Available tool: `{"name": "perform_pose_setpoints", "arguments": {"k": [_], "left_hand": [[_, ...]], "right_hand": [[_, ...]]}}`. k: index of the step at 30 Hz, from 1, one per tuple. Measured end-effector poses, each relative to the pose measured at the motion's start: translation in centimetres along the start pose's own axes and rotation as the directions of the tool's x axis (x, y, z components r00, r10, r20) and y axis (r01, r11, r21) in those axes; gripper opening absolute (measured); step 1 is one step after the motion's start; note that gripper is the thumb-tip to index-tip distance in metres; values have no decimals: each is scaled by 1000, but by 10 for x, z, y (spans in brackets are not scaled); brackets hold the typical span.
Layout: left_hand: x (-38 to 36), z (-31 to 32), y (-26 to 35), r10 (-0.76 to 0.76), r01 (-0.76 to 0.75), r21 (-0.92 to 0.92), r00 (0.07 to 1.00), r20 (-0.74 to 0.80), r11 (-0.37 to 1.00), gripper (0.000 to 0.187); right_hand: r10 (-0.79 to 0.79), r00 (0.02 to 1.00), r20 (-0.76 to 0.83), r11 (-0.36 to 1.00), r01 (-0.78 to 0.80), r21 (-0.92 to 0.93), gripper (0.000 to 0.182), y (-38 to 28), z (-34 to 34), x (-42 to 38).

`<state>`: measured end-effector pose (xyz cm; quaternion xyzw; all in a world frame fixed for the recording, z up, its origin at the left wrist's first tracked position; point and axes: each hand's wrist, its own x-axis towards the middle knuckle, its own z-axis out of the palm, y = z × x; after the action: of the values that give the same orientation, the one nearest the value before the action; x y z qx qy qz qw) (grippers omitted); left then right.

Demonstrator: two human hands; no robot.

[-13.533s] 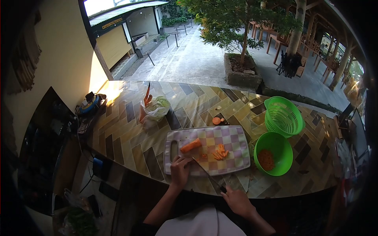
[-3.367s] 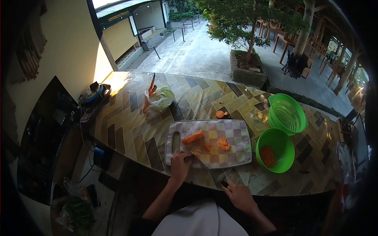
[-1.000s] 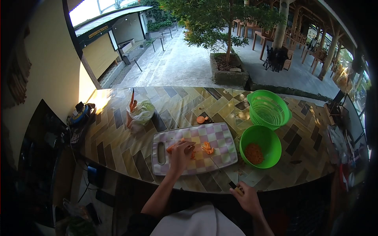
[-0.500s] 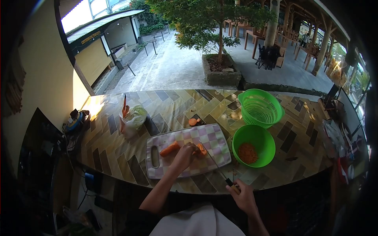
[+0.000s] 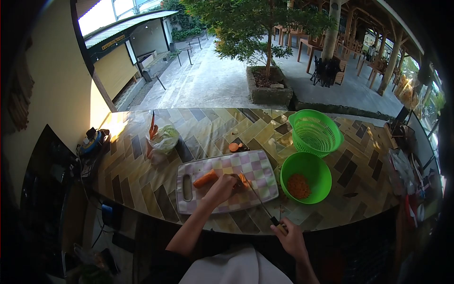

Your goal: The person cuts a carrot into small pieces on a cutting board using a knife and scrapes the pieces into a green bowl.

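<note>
A checkered cutting board [image 5: 255, 201] lies on the table in front of me. My left hand [image 5: 224, 186] rests on it, fingers closed over a piece of carrot [image 5: 243, 180] whose orange end shows beside the fingertips. Left of that hand lies a larger length of carrot [image 5: 205, 178]. My right hand [image 5: 291, 236] grips the handle of a knife [image 5: 259, 199]; its long blade slants up and left, the tip by the carrot at my left fingertips. Standing right of the board, a green bowl [image 5: 319, 173] contains small orange carrot bits [image 5: 298, 186].
Behind the bowl stands a green colander [image 5: 314, 130]. Carrot ends [image 5: 234, 146] lie just past the board. A plastic bag [image 5: 164, 139] with vegetables sits at the left, and a cable-strewn device [image 5: 91, 142] by the wall. Plastic packets [image 5: 402, 165] crowd the right edge.
The view has shifted slightly. Both hands keep nearly the same places, with the knife blade still by the carrot at my left fingertips.
</note>
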<state>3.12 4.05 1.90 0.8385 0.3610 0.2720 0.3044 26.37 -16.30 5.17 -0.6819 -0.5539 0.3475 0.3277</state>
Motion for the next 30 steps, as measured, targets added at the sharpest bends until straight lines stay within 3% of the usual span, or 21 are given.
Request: {"name": "perform_pose_setpoints", "arguments": {"k": [5,8,17,20,23,26,30], "left_hand": [[2,14,-9,-95,99,111,995,-39,989,21],[0,19,-11,-21,32,130,996,-86,991,27],[-1,16,3,-115,131,79,976,-183,988,23],[-12,12,-2,-179,146,-114,906,-384,983,22],[-35,-18,0,-340,290,-180,842,-419,940,28],[-61,-46,14,-342,356,-34,863,-373,934,25],[-85,-41,13,-290,337,87,894,-340,938,26]], "right_hand": [[9,1000,16,999,-10,37,34,0,3,4],[38,999,31,999,-39,31,34,-7,1,4],[34,999,40,999,-35,32,34,0,1,6],[24,999,49,998,-27,57,33,-2,1,6],[30,991,133,998,-37,50,31,8,8,10],[47,959,279,998,-58,32,32,-9,9,12],[-73,925,373,993,102,-58,36,-12,23,19]]}}
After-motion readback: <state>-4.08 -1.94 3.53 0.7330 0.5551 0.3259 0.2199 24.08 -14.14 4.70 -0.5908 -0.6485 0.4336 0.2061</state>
